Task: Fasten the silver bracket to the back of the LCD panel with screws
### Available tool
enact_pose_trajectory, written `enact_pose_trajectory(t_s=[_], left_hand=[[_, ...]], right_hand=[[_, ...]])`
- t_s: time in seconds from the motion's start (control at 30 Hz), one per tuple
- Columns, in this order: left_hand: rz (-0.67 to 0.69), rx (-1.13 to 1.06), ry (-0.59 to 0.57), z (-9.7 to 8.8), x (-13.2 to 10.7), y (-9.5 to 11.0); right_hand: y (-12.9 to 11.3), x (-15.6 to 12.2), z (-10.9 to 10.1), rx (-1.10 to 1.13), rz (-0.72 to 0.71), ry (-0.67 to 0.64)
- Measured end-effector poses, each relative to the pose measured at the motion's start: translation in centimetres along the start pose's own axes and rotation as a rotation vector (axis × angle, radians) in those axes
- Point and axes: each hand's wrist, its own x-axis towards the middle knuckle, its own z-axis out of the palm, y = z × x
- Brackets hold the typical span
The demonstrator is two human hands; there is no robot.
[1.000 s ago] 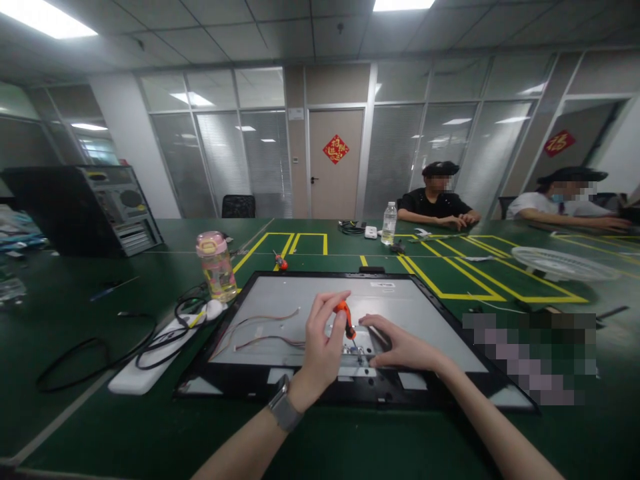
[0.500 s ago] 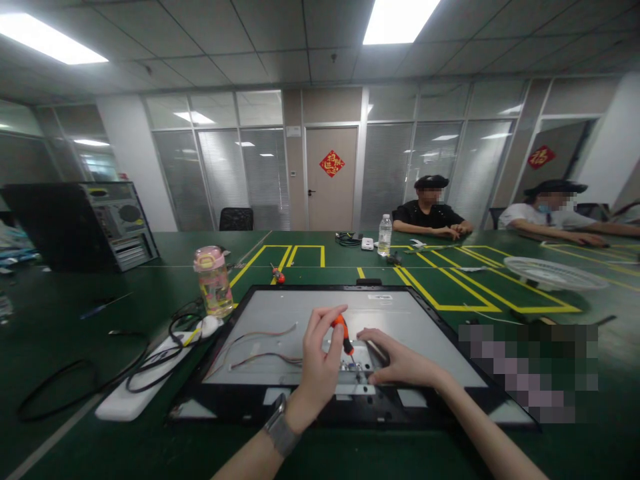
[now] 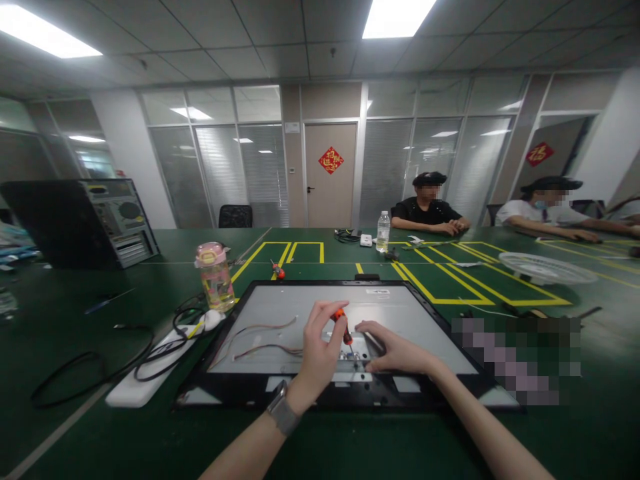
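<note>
Standing here, green desk (image 3: 395, 453) runs along the near side of the flat panel (image 3: 295, 310), w/ both forearms (image 3: 250, 437) crossing it. More desk, marked w/ yellow tape lines (image 3: 440, 302), opens out past the panel's far edge, esp. to the right. Left side's tighter: power strip (image 3: 145, 377) & pink-lidded bottle (image 3: 217, 277) sit close by that edge.

Panel lies flat mid-desk: grey back, black frame, white label (image 3: 378, 291) nr the far edge, thin wires (image 3: 267, 348) loose on its left half. Metal plate (image 3: 361, 345) sits nr the middle of its near side.

L hand (image 3: 323, 337), w/ a watch (image 3: 284, 410) on the wrist: fingers curled snug round the orange-&-black screwdriver (image 3: 341, 315), tilted, tip down at the plate. Tip's too small from here to be sure what it meets. R hand (image 3: 397, 350): thumb & fingers parted wide at the plate's right side, no grip that I can see.

Black cable (image 3: 70, 400) snakes over the power strip on the left. Red-handled driver (image 3: 279, 271) lies just past the far edge, water bottle (image 3: 383, 233) beyond. Far left, computer case (image 3: 65, 223); far right, white oval frame (image 3: 547, 267) & seated people (image 3: 427, 210).
</note>
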Motion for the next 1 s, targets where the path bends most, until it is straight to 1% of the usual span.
enact_pose_trajectory(t_s=[0.1,0.27,0.4,0.63,0.73,0.83,1.0], left_hand=[[0.014,0.011,0.013,0.0,0.1,-0.2],[0.005,-0.005,-0.025,-0.2,-0.1,-0.3],[-0.011,-0.014,-0.028,-0.3,-0.1,-0.4],[-0.015,-0.005,-0.023,-0.4,0.5,-0.5],[-0.005,-0.006,-0.079,-0.6,1.0,-0.1],[0.011,-0.006,-0.177,-1.0,1.4,0.4],[0.043,0.009,-0.271,-1.9,2.0,1.0]], right_hand=[[0.2,0.0,0.0,0.000,0.002,0.006],[0.2,0.0,0.1,0.000,-0.008,0.006],[0.1,0.0,0.0,0.001,-0.001,0.009],[0.3,0.1,0.1,-0.003,0.006,0.009],[0.3,0.1,0.1,0.000,-0.009,0.002],[0.2,0.1,0.1,-0.007,-0.016,-0.001],[0.1,0.0,0.1,-0.013,0.021,0.003]])
